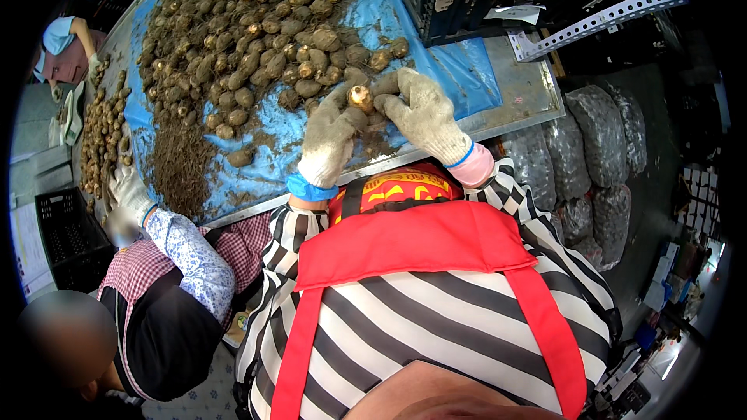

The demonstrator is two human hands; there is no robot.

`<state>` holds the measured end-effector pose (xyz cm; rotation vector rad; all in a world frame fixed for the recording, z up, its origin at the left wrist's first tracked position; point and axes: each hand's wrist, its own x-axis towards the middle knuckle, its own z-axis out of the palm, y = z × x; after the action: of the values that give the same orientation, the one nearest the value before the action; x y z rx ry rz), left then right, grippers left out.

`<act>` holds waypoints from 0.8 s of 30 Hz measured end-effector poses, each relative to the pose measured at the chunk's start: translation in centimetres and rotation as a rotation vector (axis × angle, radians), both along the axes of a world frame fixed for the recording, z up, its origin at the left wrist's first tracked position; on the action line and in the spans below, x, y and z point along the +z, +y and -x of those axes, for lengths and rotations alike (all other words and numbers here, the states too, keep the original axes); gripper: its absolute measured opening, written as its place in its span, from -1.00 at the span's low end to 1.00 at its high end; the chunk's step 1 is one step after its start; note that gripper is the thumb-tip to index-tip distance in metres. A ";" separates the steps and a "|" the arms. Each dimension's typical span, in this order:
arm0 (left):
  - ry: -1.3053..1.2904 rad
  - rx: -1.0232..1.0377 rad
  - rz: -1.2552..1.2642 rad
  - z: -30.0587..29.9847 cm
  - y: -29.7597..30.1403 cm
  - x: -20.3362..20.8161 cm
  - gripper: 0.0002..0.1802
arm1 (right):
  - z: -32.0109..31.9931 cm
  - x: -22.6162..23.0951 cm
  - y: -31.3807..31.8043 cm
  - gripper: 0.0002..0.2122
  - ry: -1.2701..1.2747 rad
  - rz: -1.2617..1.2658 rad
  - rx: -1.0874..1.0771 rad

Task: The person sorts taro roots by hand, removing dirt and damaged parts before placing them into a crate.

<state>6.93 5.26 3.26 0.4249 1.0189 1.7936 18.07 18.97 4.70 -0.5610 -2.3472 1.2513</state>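
Root (360, 98) is resting between the left hand (327, 132) and the right hand (420, 113), by the near edge of the surface (529, 85). The left hand is clamping it in bent fingers; the right hand is touching its right side, though whether those fingers are gripping is hard to tell. Its pale end is facing up, so the long axis is probably running near upright. The hands are seemingly cleaning or checking this root; the next move is likely calling for a steady left hold while the right fingers are rubbing. Farther off, a heap of dirty roots (264, 39) is lying on a blue sheet (459, 78).
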 end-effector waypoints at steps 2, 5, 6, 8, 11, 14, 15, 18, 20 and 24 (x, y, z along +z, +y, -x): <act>-0.043 -0.012 -0.005 -0.2 0.0 0.4 -0.29 | -0.3 -0.1 0.5 -0.90 0.012 -0.003 0.080; -0.142 -0.005 -0.139 0.1 -0.6 -1.3 -0.31 | -0.7 0.5 1.1 -0.87 -0.093 0.059 0.158; -0.135 0.009 -0.133 0.0 -0.7 -1.0 -0.31 | -0.7 1.6 1.1 -0.86 -0.166 0.138 0.114; -0.120 0.039 -0.121 -0.4 -0.9 0.2 -0.31 | -0.7 1.8 1.1 -0.83 -0.211 0.242 0.038; -0.077 0.005 -0.079 -0.5 -0.5 0.4 -0.30 | -0.6 0.6 0.8 -0.82 -0.093 0.196 -0.011; 0.009 0.025 -0.027 -0.5 -0.3 -1.3 -0.34 | -0.2 -0.2 -0.3 -0.84 0.027 -0.051 0.028; 0.024 0.044 -0.021 -0.6 -0.4 -1.0 -0.35 | -0.2 -0.8 -0.6 -0.85 0.032 -0.103 0.015; 0.065 0.111 0.033 -0.8 -0.8 -0.2 -0.37 | -0.5 -0.4 -1.0 -0.88 -0.022 -0.137 0.115; 0.087 0.168 0.119 -0.4 -1.1 -0.4 -0.37 | -1.1 0.4 -0.6 -0.88 -0.097 -0.180 0.301; 0.260 0.126 0.230 -0.3 -1.1 0.0 -0.39 | -1.6 -0.9 0.9 -0.86 -0.082 0.198 0.094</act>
<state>7.21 4.16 3.24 0.4673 1.4447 1.7353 19.71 19.83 3.84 -0.5802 -2.3557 1.5424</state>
